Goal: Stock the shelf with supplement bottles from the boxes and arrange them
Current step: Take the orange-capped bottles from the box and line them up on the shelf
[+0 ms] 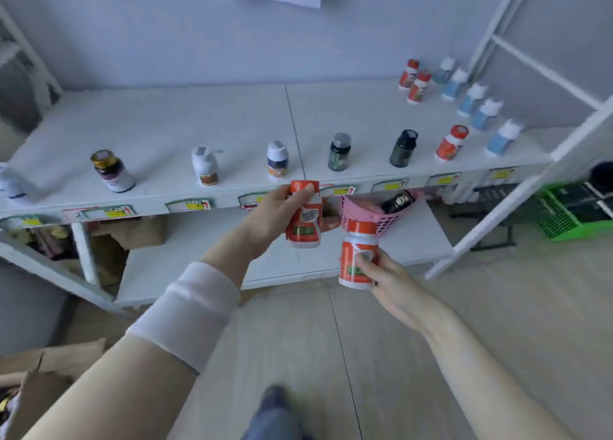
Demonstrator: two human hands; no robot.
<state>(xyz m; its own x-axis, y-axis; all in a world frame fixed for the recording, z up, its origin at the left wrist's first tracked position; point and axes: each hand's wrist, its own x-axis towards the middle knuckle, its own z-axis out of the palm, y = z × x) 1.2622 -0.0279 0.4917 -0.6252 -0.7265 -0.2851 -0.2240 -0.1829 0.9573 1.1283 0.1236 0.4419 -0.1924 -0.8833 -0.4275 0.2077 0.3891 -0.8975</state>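
Both hands are busy, each wrapped round one bottle: the left hand (277, 209) grips an orange bottle (303, 227) by its upper part, tilted, right in front of the shelf's edge, while the right hand (386, 274) holds a second orange bottle (355, 257) upright, lower down and just to the right of the first. That makes two in the air. On the top shelf (199, 118) stand three more orange ones: a pair (413, 81) back near the wall and a single (451, 143) at the front. Beside them, at the right end, five blue bottles (471, 100) run in a line from the wall to the front edge. Further left along the front stand six singles, spaced well apart: a black-capped dark bottle (403, 148), a grey-capped green bottle (339, 153), a white bottle with a blue label (277, 159), a plain white bottle (205, 166), a gold-capped dark bottle (111, 171), and a white one (13, 184) cut off at the left. Yellow-marked tags (189, 205) line the shelf's front lip. On the lower shelf one pink basket (365, 212) holds one dark bottle (396, 202). A green crate (564, 222) sits on the floor to the right, and a cardboard box (49, 366) is open at the lower left.
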